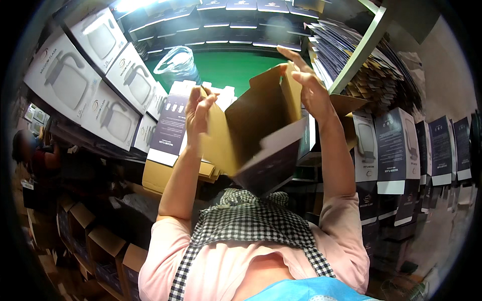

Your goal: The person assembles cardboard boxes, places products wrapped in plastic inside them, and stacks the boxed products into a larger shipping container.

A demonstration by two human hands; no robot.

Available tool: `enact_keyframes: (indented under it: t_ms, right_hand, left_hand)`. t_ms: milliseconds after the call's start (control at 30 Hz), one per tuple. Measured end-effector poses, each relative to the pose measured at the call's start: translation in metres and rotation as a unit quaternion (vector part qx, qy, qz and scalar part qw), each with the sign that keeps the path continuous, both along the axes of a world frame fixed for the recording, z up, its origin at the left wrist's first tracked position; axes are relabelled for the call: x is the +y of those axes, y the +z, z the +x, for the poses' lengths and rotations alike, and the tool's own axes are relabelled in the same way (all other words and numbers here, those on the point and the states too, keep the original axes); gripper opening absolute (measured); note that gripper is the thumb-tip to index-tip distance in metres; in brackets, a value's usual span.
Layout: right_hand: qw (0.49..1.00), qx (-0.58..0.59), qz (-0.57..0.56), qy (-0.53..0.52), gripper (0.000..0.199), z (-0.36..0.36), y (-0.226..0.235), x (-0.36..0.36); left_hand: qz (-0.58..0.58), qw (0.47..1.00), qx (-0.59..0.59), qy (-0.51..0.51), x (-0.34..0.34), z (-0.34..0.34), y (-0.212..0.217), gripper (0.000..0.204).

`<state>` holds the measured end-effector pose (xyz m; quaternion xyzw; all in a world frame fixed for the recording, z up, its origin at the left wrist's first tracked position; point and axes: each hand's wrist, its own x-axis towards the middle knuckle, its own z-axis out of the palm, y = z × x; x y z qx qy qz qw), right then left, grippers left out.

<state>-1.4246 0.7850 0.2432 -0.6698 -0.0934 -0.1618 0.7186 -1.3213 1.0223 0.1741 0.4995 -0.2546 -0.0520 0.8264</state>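
I hold a folding cardboard box [258, 113] in front of my chest, opened out so its bare brown inside shows. Its outer side is dark with a white band, and the lower part is blurred by motion. My left hand [200, 110] is closed on the box's left wall near the top edge. At the right wall, my right hand [311, 88] grips the upper edge, with one finger stretched out past it. Just beyond my left forearm lies a stack of flattened box blanks [170, 123], dark and white on top with brown cardboard beneath.
White printed flask boxes [103, 83] are stacked at the left. A clear plastic bag [178, 62] stands on a green surface [231, 65]. Flat blanks [346, 50] fill a rack behind a pale post [359, 52]. Formed boxes [394, 145] line the right; open cartons [108, 246] sit lower left.
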Motion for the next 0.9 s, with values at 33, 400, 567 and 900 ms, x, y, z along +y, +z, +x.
enact_keyframes:
  t_ms: [33,400,567,900]
  right_hand:
    - [1.0,0.003,-0.001,0.0,0.078,-0.002,-0.006,0.001]
    - [0.997,-0.07,-0.006,-0.023,0.087,-0.014,-0.076,-0.005]
    - [0.997,-0.028,0.066,-0.043,0.07,-0.022,-0.108,-0.023]
    - [0.916,-0.001,-0.36,-0.178,0.063,-0.072,-0.119,-0.019]
  left_hand:
    - [0.061,0.997,-0.046,0.008,-0.003,0.001,-0.004,0.016]
    - [0.512,0.826,-0.226,-0.064,-0.061,0.011,-0.013,0.048]
    - [0.558,0.785,-0.268,0.027,-0.104,0.038,-0.073,0.062]
    - [0.534,0.754,-0.378,0.046,-0.13,0.034,-0.087,0.086]
